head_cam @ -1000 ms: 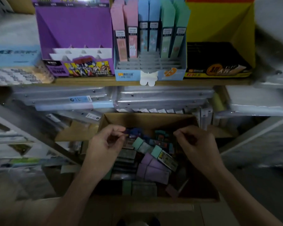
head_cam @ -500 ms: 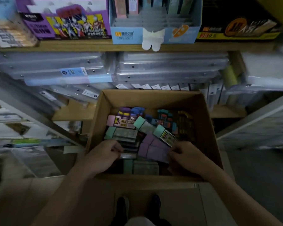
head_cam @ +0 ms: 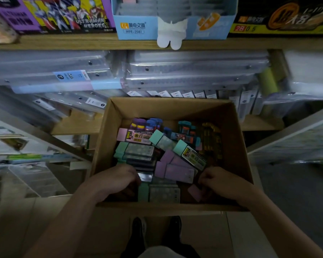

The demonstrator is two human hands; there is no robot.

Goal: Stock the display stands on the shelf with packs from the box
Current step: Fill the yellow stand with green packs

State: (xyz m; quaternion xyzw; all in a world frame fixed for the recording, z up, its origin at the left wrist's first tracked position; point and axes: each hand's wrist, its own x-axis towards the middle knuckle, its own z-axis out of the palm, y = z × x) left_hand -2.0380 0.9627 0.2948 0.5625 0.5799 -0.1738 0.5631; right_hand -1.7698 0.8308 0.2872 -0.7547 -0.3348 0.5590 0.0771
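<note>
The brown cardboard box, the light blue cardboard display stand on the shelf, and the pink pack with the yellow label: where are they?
Brown cardboard box (head_cam: pixel 231 131): head view, inner right wall.
Light blue cardboard display stand (head_cam: pixel 134 25): head view, front panel.
Pink pack with the yellow label (head_cam: pixel 136 139): head view, label face.

Open cardboard box (head_cam: pixel 237 138) held mixed pastel packs (head_cam: pixel 175 169). Left hand (head_cam: pixel 117 178) and right hand (head_cam: pixel 220 180) were inside, at near edge. Above, shelf (head_cam: pixel 82 41) carried blue stand (head_cam: pixel 172 27).
</note>
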